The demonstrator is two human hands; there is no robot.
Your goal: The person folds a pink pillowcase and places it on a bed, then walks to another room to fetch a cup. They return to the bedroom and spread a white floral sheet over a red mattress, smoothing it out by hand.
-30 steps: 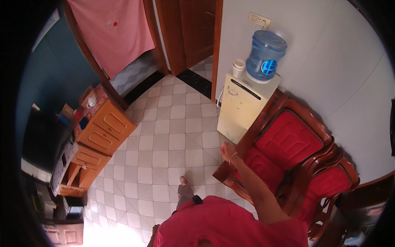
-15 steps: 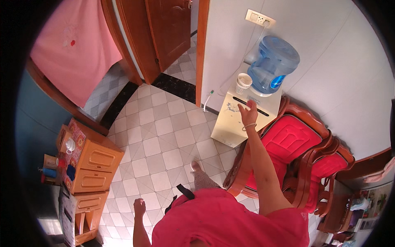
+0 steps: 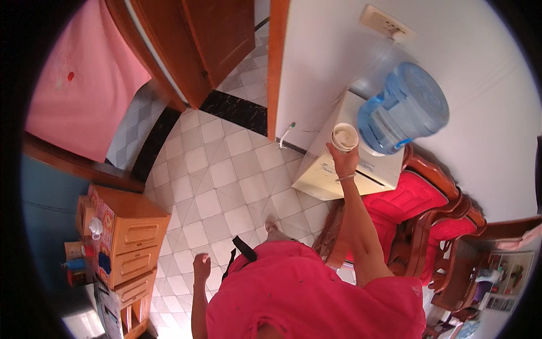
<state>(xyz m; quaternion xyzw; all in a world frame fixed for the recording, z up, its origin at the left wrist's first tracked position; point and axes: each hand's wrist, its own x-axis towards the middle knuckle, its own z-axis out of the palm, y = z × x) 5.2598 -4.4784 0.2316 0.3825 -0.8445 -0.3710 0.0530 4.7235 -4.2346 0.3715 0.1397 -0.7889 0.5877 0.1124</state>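
Observation:
My right hand is reached out to the right with its fingers wrapped round a white paper cup, or a stack of them, at the top of a cream water dispenser. The cup's round mouth faces up. Whether its base still touches the dispenser is hidden. Just right of the cup, a big blue water bottle sits upside down on the dispenser. Low at my left side hangs my left hand, its fingers curled in. Anything inside them is too small to make out.
Red-cushioned wooden chairs stand right of the dispenser, beneath my forearm. A wooden cabinet is at the left. Ahead are a brown door and a pink curtain. A white hose pokes out near the wall.
My right hand has moved forward from above the dispenser's front and closed round the paper cup. My left hand has risen slightly. The view has shifted and tilted a little.

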